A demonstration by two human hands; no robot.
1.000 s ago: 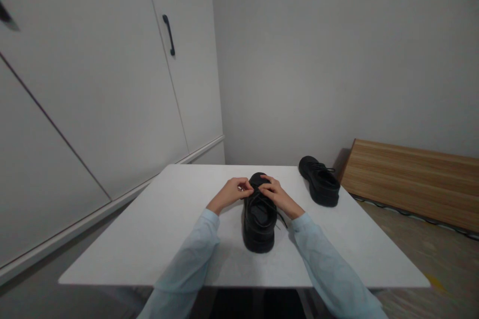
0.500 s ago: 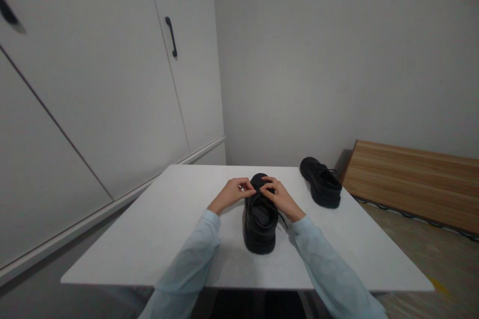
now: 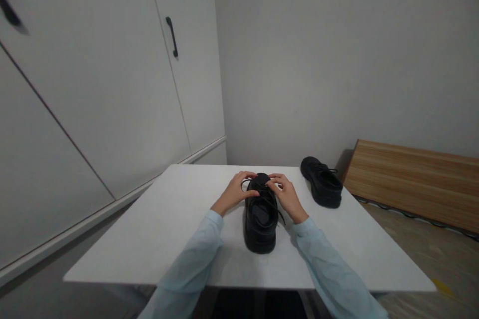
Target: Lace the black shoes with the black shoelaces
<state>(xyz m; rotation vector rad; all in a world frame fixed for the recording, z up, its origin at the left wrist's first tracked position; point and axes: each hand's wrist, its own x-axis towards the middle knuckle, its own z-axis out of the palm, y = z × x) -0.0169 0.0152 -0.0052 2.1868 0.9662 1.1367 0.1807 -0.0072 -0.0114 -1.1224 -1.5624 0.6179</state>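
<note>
The person is sitting at the white bench with a black shoe standing in front of them, heel toward them, toe away. Compared with a moment ago, both hands are drifting slightly apart: the left hand is now drawing a lace out to the left of the toe, fingers pinched narrow on it, while the right hand is pinching at the lacing from the other side. To my eye that means the laces are being pulled or tightened rather than only fingered. Just what the right fingertips are gripping is hard to make out, black on black. A second black shoe is resting well apart at the far right of the bench, near a wooden board leaning against the wall. White cupboard doors are filling the left.
</note>
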